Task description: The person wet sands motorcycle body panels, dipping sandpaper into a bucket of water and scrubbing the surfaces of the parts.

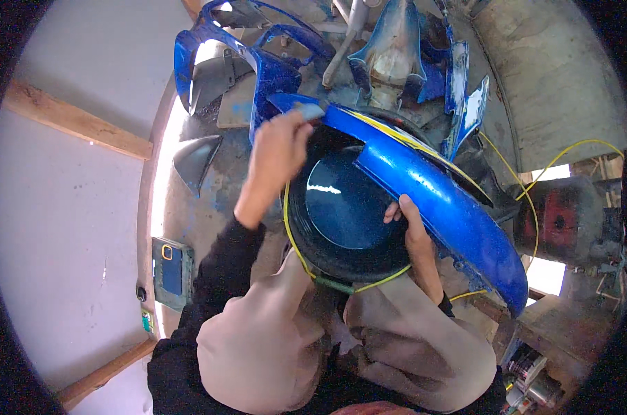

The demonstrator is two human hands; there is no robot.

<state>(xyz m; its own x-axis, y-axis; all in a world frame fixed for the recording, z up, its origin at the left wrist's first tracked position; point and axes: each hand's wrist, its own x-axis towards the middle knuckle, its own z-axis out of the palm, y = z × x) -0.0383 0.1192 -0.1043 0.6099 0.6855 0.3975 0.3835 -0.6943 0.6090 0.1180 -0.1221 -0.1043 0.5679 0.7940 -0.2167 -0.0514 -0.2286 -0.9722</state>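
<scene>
A long, curved blue motorcycle body panel [431,180] with yellow and white stripes lies slantwise over a black bucket [301,232] of dark water. My left hand [279,152] pinches a small grey-blue piece of what looks like sandpaper [311,111] against the panel's narrow far-left end. It is slightly smeared by motion. My right hand [417,232] grips the panel's near edge, thumb on top and fingers curled beneath. Both knees flank the bucket, which stands between my legs.
Another blue fairing frame [258,62] lies at the far left beside a dark pointed panel [197,162]. More blue panels, one with a whitish patch [474,111], lie at the far right. A greasy red-and-black machine [559,218] and a yellow hose [535,200] are on the right. A phone [171,268] lies left.
</scene>
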